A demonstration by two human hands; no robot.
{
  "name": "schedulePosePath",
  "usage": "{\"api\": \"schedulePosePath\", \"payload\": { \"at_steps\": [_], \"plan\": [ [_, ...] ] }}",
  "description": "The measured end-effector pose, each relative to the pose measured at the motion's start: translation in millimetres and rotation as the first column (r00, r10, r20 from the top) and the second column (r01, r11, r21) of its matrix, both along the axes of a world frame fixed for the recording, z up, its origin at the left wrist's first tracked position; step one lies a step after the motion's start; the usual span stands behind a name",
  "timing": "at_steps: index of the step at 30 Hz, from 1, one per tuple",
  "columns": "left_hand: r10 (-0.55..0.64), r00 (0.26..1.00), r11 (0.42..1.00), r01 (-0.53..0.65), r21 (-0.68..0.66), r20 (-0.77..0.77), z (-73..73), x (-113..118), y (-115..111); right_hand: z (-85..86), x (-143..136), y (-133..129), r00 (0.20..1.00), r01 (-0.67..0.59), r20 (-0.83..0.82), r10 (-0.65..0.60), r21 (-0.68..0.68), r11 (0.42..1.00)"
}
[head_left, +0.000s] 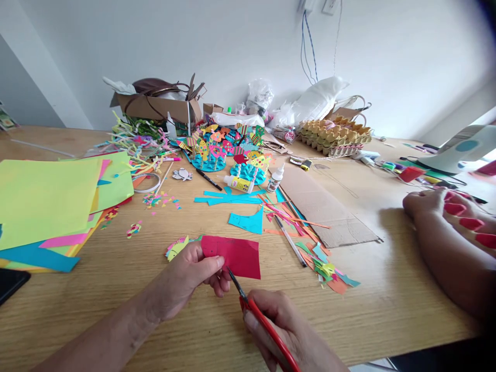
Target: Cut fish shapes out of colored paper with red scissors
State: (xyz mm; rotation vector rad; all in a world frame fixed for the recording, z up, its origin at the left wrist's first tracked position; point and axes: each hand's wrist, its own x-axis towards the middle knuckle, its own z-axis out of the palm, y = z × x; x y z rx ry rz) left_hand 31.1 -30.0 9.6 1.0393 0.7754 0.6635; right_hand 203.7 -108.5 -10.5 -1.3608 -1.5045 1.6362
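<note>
Scissors [269, 330], red-handled, are held in the right hand [282, 323], the fingers being closed about the handles; the blades are directed away from the body, with the tip set at the lower edge of the red paper, near the left fingers. Red paper [242, 257], one piece, marked with dark lines, is pinched between thumb and fingers of the left hand [199, 268], above the table [116, 274]. Cut-outs [177, 249], yellow and many-coloured, are seen just beyond the left hand; whether they are also held cannot be told. A phone [13, 285], dark, is cut off by the left border. Scraps [329, 271], mixed colours, are heaped at right, with a pen [290, 242] laid just beside them. A co-worker's arm [453, 248] is rested on the table at far right. Coloured sheets [46, 199] are stacked at left, yellow uppermost. A blue offcut [248, 220] is placed beyond the red paper, and blue strips [217, 198] are strewn behind it. Cardboard [325, 206], flat, is laid at right of centre. A tape roll [158, 183] is set beside the sheets. Two glue bottles are listed: one lying [240, 184], one upright [275, 179]. Fish models [250, 173], on blue bases, are grouped behind. Egg trays [333, 135] are stacked farther right; a box [141, 105], filled, is stood near the wall [194, 41].
</note>
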Motion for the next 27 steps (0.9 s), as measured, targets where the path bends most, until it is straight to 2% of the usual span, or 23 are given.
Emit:
{"api": "schedulePosePath", "payload": {
  "at_steps": [13,27],
  "plan": [
    [-0.03,0.998,1.0,0.03,0.0,0.048,-3.0,-1,2,13.7,1,4,0.976,-0.076,0.212,0.05,0.113,0.991],
    [-0.052,0.999,0.998,0.052,0.022,0.01,-4.2,-3,2,13.4,1,5,0.984,-0.079,0.166,0.064,0.086,0.993]
  ]
}}
